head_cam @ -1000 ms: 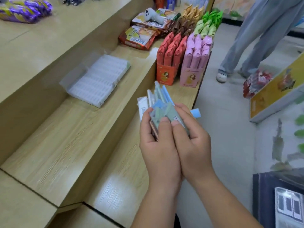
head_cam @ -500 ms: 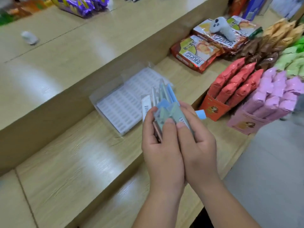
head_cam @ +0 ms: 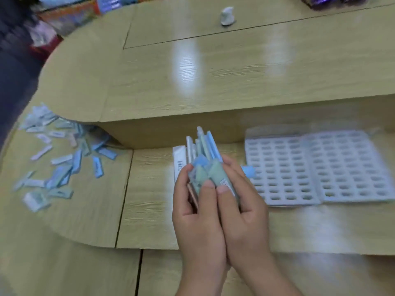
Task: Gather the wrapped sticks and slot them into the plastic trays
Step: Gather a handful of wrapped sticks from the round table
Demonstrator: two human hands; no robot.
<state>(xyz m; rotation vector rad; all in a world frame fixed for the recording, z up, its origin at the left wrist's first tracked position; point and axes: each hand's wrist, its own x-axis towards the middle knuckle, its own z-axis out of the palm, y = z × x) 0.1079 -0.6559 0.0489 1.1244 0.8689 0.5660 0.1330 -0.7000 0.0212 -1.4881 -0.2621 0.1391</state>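
Note:
My left hand (head_cam: pixel 197 218) and my right hand (head_cam: pixel 243 212) are pressed together around a bundle of wrapped sticks (head_cam: pixel 202 154) in blue, green and white wrappers, whose ends stick up above my fingers. Both thumbs press on the front of the bundle. Two clear plastic trays (head_cam: pixel 316 165) with rows of slots lie side by side on the middle wooden step, just right of my hands. A loose pile of wrapped sticks (head_cam: pixel 62 159) is scattered on the same step at the far left.
A higher wooden step (head_cam: pixel 213 82) rises behind the trays. A small white object (head_cam: pixel 227 16) stands on it at the back. Colourful packets lie at the top left and top right corners. A lower step runs under my wrists.
The view has swung left: the snack boxes have left the frame and the scattered pile has appeared. My hands still hold the bundle the same way, now left of the trays.

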